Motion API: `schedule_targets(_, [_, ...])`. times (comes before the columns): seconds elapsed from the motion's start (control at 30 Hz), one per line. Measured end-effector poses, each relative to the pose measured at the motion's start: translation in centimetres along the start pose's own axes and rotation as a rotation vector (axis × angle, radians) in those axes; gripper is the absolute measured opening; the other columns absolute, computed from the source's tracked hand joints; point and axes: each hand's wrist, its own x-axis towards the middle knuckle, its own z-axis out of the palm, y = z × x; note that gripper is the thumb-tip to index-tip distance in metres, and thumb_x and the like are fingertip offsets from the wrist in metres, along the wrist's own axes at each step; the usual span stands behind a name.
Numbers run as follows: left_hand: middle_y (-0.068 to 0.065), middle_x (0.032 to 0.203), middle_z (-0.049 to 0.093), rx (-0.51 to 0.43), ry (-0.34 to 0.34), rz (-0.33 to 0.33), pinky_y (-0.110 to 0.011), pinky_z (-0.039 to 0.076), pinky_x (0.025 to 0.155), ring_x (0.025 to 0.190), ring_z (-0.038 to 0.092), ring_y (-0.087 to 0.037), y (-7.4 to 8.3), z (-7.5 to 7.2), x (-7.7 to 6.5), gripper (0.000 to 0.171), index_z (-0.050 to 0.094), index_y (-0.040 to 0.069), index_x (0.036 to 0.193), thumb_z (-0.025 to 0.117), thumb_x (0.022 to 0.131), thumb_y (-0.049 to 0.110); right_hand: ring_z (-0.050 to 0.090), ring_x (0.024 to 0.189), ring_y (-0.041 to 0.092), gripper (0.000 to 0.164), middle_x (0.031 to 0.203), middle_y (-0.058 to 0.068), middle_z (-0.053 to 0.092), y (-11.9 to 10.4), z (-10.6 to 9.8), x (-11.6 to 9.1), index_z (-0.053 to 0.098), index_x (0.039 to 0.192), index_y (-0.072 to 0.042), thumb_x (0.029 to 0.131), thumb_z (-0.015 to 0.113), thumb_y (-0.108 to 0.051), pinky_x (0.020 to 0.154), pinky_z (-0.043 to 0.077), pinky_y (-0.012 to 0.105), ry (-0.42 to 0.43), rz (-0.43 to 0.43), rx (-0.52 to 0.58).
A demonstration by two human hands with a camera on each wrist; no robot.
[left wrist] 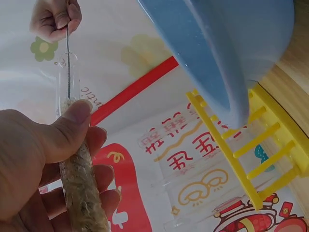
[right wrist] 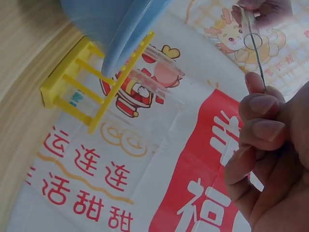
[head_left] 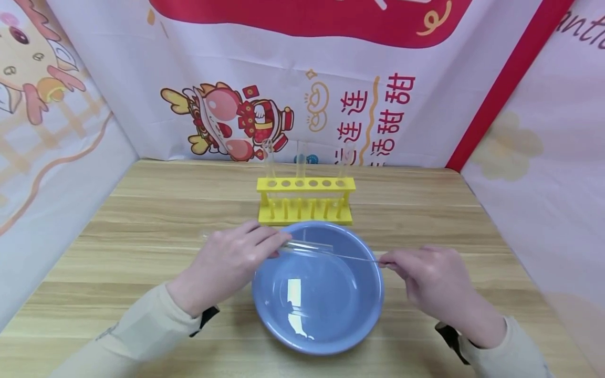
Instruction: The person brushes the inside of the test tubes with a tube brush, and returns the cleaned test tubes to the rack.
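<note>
Test tube [head_left: 313, 245] and left grip [head_left: 231, 262] come first on our left: fingers and thumb curl round the glass, whose mouth faces right. Bristles of the test tube brush [left wrist: 82, 193] fill the part inside our hold, so the brush head is well in. We would hold firmly enough that the glass cannot spin, yet lightly enough to spare its thin wall.

Toward the middle, the tube's open end sits above the blue basin [head_left: 326, 347], while its other end reaches past the left rim, over the table [head_left: 165, 210]. We do well to leave the mouth over the basin, where any drips should land; a slight downward tilt would help. Behind the basin is the yellow test tube rack [head_left: 304, 218], with three clear test tubes [head_left: 301, 163] standing in it; our strokes had best run sideways, in front of them, so nothing gets knocked.

Farthest right, our right grip [head_left: 435, 273] pinches the wire stem [head_left: 352, 257] near its end. We should push and pull along the tube's own axis, twisting the stem between the fingertips, because a slanted pull could bend the wire and lever against the glass lip. Near the closed end, short gentle strokes seem safer than a hard thrust.
</note>
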Motion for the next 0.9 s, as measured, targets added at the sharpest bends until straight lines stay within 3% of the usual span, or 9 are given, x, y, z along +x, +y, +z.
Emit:
schedule_targets(0.2, [-0.005, 0.106, 0.073, 0.008, -0.018, -0.014, -0.033, 0.060, 0.063, 0.093, 0.069, -0.023, -0.3, -0.1, -0.2, 0.046, 0.070, 0.012, 0.123, 0.085, 0.079, 0.012, 0.057, 0.049, 0.007, 0.042, 0.075, -0.008, 0.072, 0.6, -0.3, -0.3, 0.071, 0.086, -0.015, 0.108, 0.038, -0.031, 0.039, 0.040, 0.021, -0.039, 0.013, 0.035])
schedule_targets(0.53, [-0.004, 0.107, 0.073, 0.005, -0.042, -0.039, -0.035, 0.060, 0.069, 0.095, 0.068, -0.023, -0.4, -0.6, -0.4, 0.049, 0.069, 0.012, 0.125, 0.085, 0.079, 0.017, 0.059, 0.061, -0.003, 0.049, 0.077, -0.013, 0.069, 1.1, -1.5, -0.6, 0.071, 0.087, -0.017, 0.107, 0.033, -0.038, 0.049, 0.047, 0.019, -0.129, 0.086, 0.100])
schedule_targets(0.9, [-0.004, 0.106, 0.073, -0.001, -0.026, -0.063, -0.035, 0.060, 0.072, 0.092, 0.068, -0.022, -0.9, -0.7, -1.0, 0.047, 0.070, 0.012, 0.122, 0.086, 0.077, 0.014, 0.061, 0.066, -0.001, 0.048, 0.079, -0.014, 0.069, 1.5, -2.0, -1.2, 0.071, 0.087, -0.014, 0.107, 0.034, -0.038, 0.057, 0.051, 0.018, -0.135, 0.096, 0.158])
